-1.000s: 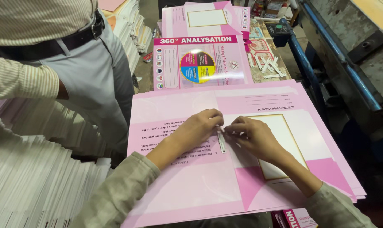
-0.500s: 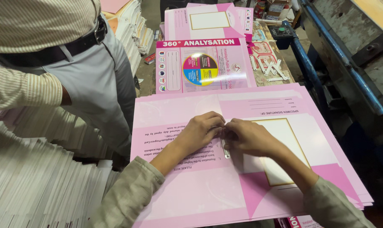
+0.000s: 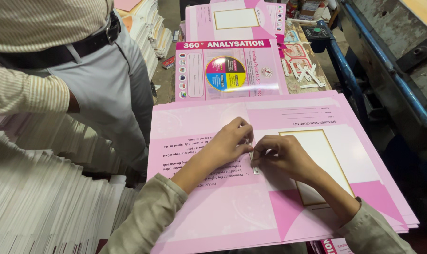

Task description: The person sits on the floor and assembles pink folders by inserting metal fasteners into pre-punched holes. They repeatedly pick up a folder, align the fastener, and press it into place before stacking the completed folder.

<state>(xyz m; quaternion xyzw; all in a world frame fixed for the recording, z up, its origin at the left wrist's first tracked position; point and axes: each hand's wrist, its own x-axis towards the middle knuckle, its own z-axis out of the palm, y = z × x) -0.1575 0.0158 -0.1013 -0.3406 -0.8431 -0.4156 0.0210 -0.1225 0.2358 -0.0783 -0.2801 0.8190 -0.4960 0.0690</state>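
Metal clip (image 3: 254, 162) pinched between both hands' fingertips on pink card (image 3: 213, 216).

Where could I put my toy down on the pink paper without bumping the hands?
The top pink sheet is bare near its front edge, between the two sleeves, and at its far left corner. The middle is crowded: the left hand and right hand meet over a small white strip. Left of the sheet, paper stacks and a standing person press close.
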